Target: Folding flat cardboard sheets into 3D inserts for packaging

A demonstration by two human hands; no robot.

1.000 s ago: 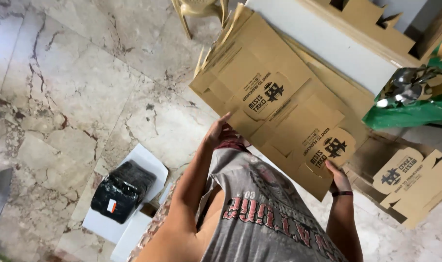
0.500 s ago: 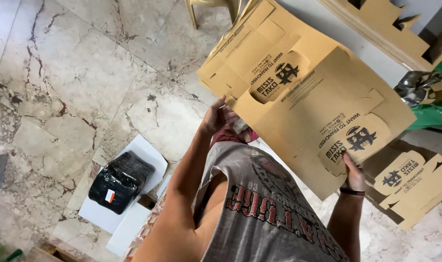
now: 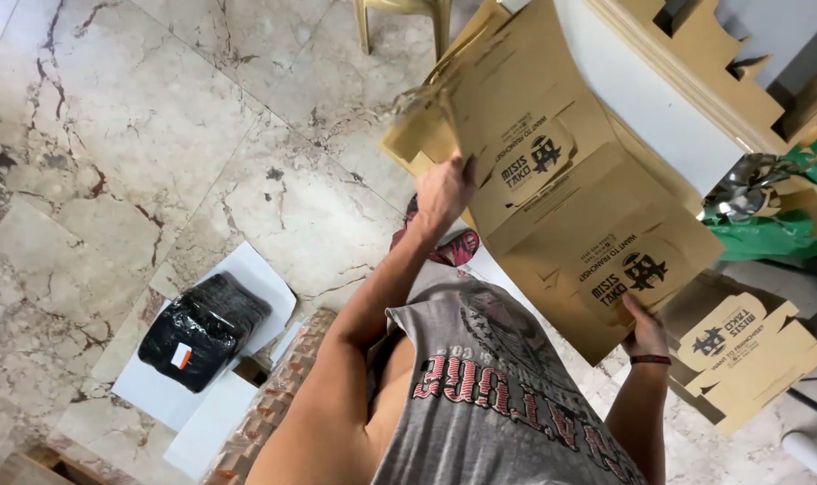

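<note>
On the marble floor (image 3: pixel 157 117) at far left lies a black bundle (image 3: pixel 202 328) on white sheets (image 3: pixel 247 278). The left hand (image 3: pixel 442 190) grips the upper edge of a flat brown box blank (image 3: pixel 570 224), held in the air; the right hand (image 3: pixel 644 328) clasps its lower corner. It is unfolded, nothing formed yet. Further right more blanks (image 3: pixel 741 346) lie stacked below a green bag (image 3: pixel 768 238), crowding that side.
</note>
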